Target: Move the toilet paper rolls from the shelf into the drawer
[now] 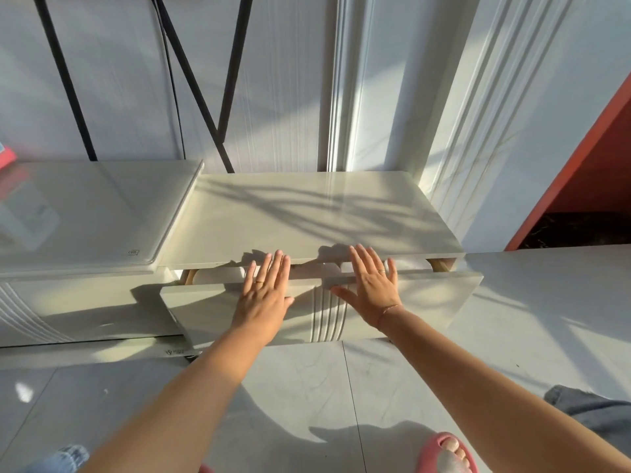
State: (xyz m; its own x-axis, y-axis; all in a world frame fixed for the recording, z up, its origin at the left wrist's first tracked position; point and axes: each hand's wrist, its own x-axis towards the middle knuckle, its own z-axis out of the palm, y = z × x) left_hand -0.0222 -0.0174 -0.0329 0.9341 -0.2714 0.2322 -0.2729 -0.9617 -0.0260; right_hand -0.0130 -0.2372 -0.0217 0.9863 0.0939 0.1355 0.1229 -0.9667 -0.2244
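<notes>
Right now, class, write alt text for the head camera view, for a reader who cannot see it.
A person's left hand and right hand lie flat, fingers straight, on the front of a white drawer that stands slightly open beneath a low cabinet top. In the gap show white rounded shapes, probably toilet paper rolls.

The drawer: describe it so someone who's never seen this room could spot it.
Find the low white cabinet right of the glass-topped unit. The drawer is the grooved panel under its top. It alone stands ajar, with the left hand and right hand flat on it.
</notes>
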